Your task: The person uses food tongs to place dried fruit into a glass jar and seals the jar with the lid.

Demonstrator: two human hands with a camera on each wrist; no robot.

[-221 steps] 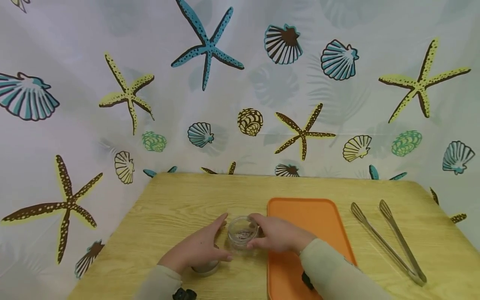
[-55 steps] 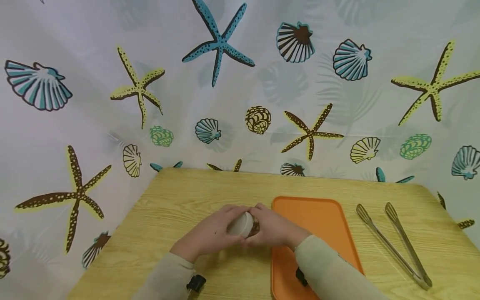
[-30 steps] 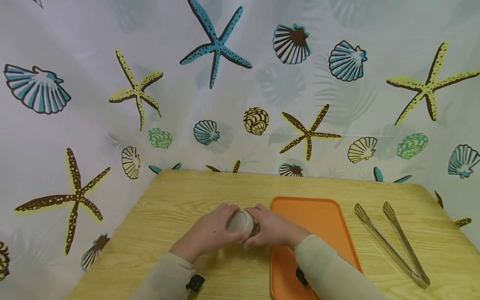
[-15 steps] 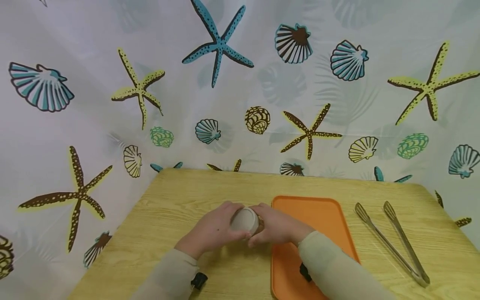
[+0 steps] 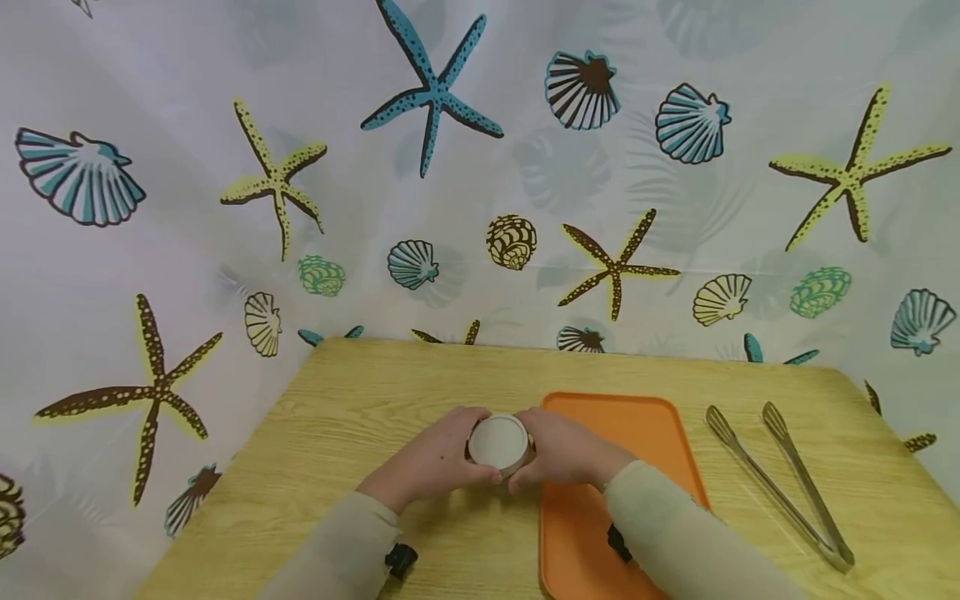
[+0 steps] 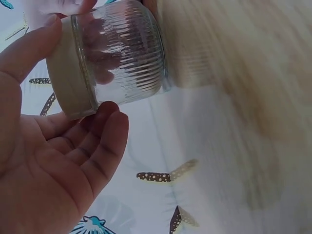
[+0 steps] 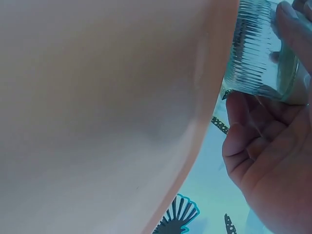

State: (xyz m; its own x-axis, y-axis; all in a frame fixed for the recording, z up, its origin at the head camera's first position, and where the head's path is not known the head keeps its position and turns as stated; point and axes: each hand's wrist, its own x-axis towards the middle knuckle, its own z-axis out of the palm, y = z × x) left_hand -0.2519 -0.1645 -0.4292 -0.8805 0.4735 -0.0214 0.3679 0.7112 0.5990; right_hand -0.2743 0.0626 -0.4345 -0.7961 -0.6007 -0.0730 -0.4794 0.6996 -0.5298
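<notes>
A clear ribbed glass jar (image 6: 134,53) stands upright on the wooden table, left of the tray. Its cream lid (image 5: 498,443) sits level on top and faces the head camera. My left hand (image 5: 427,462) curves round the left of the lid, with thumb and fingers gripping its rim. From the other side, my right hand (image 5: 566,450) holds the jar with thumb and bent fingers. In the right wrist view the ribbed glass shows between those fingers (image 7: 239,146) and the thumb. What the jar contains is hidden in the head view.
An orange tray (image 5: 570,533) lies under my right forearm, its left edge close to the jar. Metal tongs (image 5: 780,483) lie spread on the table (image 5: 360,392) at the right. A curtain with starfish and shells (image 5: 465,192) hangs behind the table.
Several seconds ago the jar stood uncovered, with the lid under my left hand. Then the lid was tilted between both hands; now it sits level on the jar, slightly further right.
</notes>
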